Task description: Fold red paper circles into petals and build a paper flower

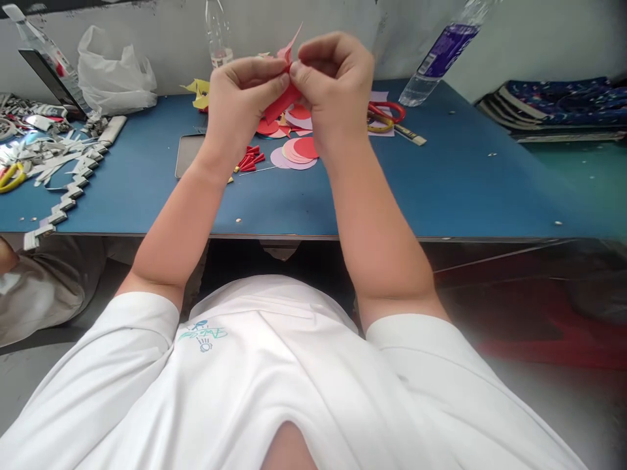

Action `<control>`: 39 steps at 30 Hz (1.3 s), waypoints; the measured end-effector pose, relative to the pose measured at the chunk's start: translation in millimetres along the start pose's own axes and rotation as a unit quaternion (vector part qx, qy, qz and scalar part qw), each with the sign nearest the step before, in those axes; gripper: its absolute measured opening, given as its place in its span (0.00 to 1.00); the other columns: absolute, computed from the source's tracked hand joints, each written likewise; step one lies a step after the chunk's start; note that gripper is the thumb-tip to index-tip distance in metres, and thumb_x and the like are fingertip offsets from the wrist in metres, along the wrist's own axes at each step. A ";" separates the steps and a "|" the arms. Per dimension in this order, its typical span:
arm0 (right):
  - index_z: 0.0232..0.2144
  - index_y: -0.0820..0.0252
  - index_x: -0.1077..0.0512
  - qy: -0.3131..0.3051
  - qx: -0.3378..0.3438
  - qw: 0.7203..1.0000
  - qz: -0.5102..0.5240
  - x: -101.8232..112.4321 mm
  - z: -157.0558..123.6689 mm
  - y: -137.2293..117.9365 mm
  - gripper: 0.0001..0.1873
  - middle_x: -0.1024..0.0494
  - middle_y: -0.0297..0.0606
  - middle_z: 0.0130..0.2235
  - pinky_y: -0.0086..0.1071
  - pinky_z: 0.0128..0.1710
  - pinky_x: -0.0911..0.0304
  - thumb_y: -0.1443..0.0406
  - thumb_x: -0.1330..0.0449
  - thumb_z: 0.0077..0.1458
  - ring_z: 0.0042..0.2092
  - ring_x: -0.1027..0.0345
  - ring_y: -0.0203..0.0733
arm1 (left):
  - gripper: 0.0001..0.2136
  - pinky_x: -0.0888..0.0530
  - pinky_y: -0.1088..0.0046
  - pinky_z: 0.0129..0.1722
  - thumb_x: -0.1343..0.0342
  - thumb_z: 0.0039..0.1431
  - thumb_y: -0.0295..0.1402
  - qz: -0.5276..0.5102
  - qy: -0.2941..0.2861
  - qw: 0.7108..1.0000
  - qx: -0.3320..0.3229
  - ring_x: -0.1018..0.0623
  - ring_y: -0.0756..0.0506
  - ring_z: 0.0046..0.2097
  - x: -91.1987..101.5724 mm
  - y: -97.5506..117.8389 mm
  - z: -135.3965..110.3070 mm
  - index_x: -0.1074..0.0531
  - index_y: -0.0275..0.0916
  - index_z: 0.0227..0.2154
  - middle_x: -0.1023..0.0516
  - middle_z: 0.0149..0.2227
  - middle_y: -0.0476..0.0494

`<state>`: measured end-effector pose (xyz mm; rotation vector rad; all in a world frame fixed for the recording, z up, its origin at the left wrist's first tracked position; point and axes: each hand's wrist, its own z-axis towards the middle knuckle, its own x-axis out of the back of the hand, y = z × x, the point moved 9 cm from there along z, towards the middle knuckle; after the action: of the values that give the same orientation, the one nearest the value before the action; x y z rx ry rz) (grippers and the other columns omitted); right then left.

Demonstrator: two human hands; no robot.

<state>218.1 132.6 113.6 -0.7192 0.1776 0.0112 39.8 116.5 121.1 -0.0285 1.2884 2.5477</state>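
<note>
Raised over the far side of the table, my left hand (240,94) and my right hand (336,81) meet at the fingertips. Both pinch a piece of red paper (283,104), whose thin pointed end sticks up between them. How it is folded there is partly hidden by my fingers. Beneath my hands lie overlapping paper circles (296,152) in red, pink and lilac. Several small red paper cones (251,158) are heaped left of the circles, beside a thin stick (259,170). More cut red and pink paper lies farther back, partly covered by my hands.
On the blue table (441,189), red-handled scissors (392,114) lie right of my hands. A purple-labelled bottle (441,52) leans against the wall. Leftward are a grey tray (189,153), a white plastic bag (115,75), a folded paper chain (73,189) and yellow-handled scissors (12,177). Another person's leg (53,281) is at left.
</note>
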 end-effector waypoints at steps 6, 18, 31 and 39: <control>0.35 0.28 0.20 0.015 -0.071 0.997 -0.002 -4.2 -20.4 31.3 0.19 0.09 0.31 0.43 0.64 0.65 0.17 0.44 0.15 0.48 0.53 0.17 0.66 | 0.10 0.08 0.50 0.60 0.22 0.63 0.32 0.062 0.047 0.997 -0.015 0.06 0.35 0.51 19.5 -35.1 0.6 0.06 0.62 0.31 0.06 0.41 0.49; 0.45 0.39 0.26 -0.031 -0.233 0.972 0.002 -12.0 -36.9 100.9 0.37 0.15 0.35 0.42 0.58 0.53 0.16 0.44 0.09 0.43 0.47 0.19 0.60 | 0.06 0.10 0.44 0.60 0.21 0.53 0.40 0.086 0.073 0.993 0.042 0.09 0.31 0.52 45.0 -84.0 9.0 0.10 0.63 0.29 0.07 0.40 0.49; 0.42 0.46 0.29 -0.035 -0.274 0.961 -0.016 -15.1 -42.1 127.4 0.34 0.19 0.34 0.36 0.50 0.43 0.09 0.52 0.06 0.58 0.48 0.10 0.61 | 0.07 0.14 0.59 0.61 0.21 0.70 0.30 0.075 0.097 0.987 0.107 0.12 0.39 0.54 54.8 -89.5 -1.1 0.13 0.46 0.38 0.09 0.44 0.43; 0.41 0.47 0.30 0.015 -0.276 0.961 -0.008 -8.0 -38.2 124.6 0.31 0.20 0.31 0.35 0.50 0.49 0.09 0.65 0.10 0.56 0.50 0.09 0.59 | 0.11 0.14 0.63 0.61 0.30 0.79 0.21 0.093 0.080 0.989 0.077 0.12 0.43 0.53 49.2 -78.1 -7.4 0.15 0.46 0.43 0.09 0.46 0.43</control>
<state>195.3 201.7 5.2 -1.2794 0.1991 0.0352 12.2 166.3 48.1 -0.0847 1.6174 2.6359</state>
